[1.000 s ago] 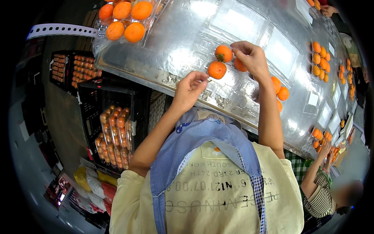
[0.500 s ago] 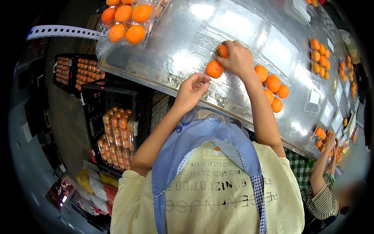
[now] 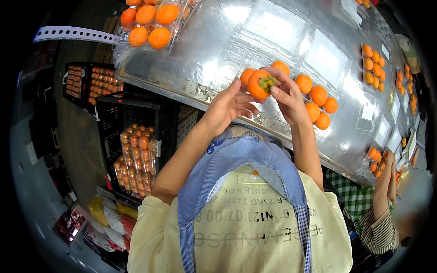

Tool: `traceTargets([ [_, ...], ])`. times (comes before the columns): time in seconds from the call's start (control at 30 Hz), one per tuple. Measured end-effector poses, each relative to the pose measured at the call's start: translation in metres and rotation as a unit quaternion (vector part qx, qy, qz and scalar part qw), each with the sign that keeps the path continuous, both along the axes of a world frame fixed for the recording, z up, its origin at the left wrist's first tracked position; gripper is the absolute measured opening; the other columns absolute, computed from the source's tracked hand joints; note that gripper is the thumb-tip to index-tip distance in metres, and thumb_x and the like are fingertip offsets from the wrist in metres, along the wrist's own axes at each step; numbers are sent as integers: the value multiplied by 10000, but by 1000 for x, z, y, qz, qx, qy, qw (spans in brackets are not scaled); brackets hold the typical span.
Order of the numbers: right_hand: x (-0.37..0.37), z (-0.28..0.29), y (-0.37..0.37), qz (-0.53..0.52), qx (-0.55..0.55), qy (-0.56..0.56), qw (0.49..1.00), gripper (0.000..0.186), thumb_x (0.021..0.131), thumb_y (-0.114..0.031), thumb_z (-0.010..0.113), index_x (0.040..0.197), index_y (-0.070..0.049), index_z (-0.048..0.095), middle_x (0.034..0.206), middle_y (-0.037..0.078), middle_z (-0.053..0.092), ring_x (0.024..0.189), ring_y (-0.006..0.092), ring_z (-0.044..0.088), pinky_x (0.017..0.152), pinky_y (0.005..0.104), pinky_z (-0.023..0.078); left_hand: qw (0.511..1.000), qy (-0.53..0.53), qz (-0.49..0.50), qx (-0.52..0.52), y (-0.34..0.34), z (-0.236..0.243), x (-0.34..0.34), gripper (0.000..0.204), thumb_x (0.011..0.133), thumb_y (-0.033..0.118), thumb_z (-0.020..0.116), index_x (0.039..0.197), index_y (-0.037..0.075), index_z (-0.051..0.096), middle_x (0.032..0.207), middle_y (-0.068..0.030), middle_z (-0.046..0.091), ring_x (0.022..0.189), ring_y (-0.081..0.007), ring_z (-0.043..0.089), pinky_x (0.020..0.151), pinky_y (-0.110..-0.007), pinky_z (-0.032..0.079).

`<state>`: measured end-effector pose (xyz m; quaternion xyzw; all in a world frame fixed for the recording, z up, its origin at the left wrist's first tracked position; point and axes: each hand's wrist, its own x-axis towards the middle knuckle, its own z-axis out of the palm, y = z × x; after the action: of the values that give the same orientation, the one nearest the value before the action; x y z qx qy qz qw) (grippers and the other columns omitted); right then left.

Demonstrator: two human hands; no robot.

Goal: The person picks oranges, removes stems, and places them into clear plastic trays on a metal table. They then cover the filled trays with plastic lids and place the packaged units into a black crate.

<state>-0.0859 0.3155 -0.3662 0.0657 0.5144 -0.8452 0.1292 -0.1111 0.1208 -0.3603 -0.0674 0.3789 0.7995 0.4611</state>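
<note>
Persimmon (image 3: 256, 86), green calyx (image 3: 267, 82) showing, is pinched in the right hand (image 3: 290, 99). The left hand (image 3: 225, 105), fingers spread, is close beside it near the table (image 3: 200, 54)'s edge.

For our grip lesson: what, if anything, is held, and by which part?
Right hand: an orange fruit, by its side near the green calyx. Left hand: no visible grip.

Orange persimmon (image 3: 256, 86), green calyx (image 3: 266, 82), blue apron (image 3: 217, 168)

A shiny metal table (image 3: 209, 43) carries clear plastic containers (image 3: 326, 58), several of them holding orange persimmons (image 3: 318, 94).
</note>
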Motion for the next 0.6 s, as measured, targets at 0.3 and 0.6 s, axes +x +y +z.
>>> traceTargets([
  [0.3, 20, -3, -9, 1, 10, 64, 998, 629, 777, -261, 746, 1275, 3, 468, 1263, 139, 512, 1123, 220, 520, 940, 353, 443, 997, 50, 21, 55, 2, -3, 14, 491, 971, 405, 434, 1293, 35, 417, 1168, -126, 564, 993, -207, 593, 803, -316, 479],
  [0.6, 27, -1, -2, -15, 22, 77, 997, 554, 789, -226, 736, 1244, -2, 512, 1274, 123, 510, 1145, 212, 503, 920, 358, 453, 991, 100, 81, 20, 2, 9, 18, 576, 802, 57, 701, 1295, 38, 404, 1226, -130, 520, 1089, -203, 549, 888, -332, 484],
])
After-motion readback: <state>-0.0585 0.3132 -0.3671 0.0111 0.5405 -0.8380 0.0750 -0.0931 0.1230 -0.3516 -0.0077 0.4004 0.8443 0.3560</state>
